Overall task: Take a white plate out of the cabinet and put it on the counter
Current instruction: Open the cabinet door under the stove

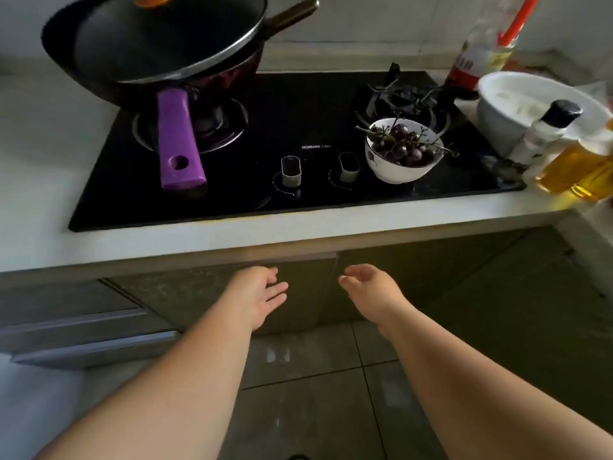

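Observation:
Both my hands reach toward the dark cabinet doors [305,287] under the white counter [298,230]. My left hand [257,293] is open, fingers spread, just in front of the left door near the seam between the doors. My right hand [368,290] is open with fingers loosely curled, just right of that seam. The doors look closed. No white plate is in view; the cabinet's inside is hidden.
On the counter sits a black gas hob [298,167] with a lidded wok [159,44], a purple-handled pan [177,147] and a white bowl of grapes [403,151]. A white basin [530,104] and oil bottles [577,167] crowd the right end. Grey drawers [73,327] stand at the left, tiled floor below.

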The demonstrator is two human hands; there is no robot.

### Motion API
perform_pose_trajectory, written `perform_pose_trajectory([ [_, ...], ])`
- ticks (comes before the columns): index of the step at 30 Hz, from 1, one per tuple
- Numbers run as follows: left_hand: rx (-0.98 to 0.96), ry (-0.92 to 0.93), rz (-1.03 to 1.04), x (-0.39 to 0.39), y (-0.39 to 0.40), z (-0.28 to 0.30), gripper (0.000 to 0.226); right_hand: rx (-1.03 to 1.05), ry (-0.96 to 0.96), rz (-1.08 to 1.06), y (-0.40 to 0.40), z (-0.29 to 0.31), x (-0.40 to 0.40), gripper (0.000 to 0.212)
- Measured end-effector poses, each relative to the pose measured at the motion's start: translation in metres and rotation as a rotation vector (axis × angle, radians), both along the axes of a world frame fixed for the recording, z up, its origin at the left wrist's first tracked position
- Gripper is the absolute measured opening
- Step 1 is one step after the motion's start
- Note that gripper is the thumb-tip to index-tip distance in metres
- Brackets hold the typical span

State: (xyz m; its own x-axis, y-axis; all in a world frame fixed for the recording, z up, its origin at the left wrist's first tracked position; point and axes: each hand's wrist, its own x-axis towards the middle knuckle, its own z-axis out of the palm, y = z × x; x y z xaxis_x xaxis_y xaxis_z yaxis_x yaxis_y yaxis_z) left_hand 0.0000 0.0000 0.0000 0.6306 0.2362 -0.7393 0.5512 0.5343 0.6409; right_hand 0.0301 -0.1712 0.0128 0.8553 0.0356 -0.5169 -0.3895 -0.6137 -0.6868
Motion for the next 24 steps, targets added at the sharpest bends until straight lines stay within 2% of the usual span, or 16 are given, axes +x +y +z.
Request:
perform_pose_trajectory([
  [4, -0.093, -0.038, 0.152, 0.021, -0.007, -0.01, 0.051, 0.025, 0.02, 0.002, -0.008, -0.01, 0.009, 0.039],
  [8, -0.195, -0.099, 0.185, 0.029, -0.011, -0.015, 0.026, 0.046, -0.002, -0.025, -0.013, -0.013, 0.015, 0.038],
  [12, -0.216, -0.124, 0.182, 0.023, -0.009, -0.018, 0.032, 0.02, -0.098, -0.029, -0.014, -0.015, 0.016, 0.044],
  [14, -0.176, -0.105, 0.148, 0.013, -0.01, -0.022, 0.039, -0.026, -0.158, 0.049, -0.012, -0.016, 0.014, 0.053],
  [17, -0.131, -0.04, 0.091, -0.006, -0.01, -0.026, 0.031, -0.15, -0.168, 0.259, -0.002, -0.016, 0.001, 0.058],
  [22, -0.067, 0.057, -0.024, -0.051, -0.003, -0.028, 0.032, -0.32, -0.027, 0.517, 0.024, -0.017, -0.033, 0.034],
  [24, -0.026, 0.094, -0.076, -0.072, 0.0, -0.028, 0.03, -0.391, 0.019, 0.625, 0.035, -0.01, -0.05, 0.033],
])
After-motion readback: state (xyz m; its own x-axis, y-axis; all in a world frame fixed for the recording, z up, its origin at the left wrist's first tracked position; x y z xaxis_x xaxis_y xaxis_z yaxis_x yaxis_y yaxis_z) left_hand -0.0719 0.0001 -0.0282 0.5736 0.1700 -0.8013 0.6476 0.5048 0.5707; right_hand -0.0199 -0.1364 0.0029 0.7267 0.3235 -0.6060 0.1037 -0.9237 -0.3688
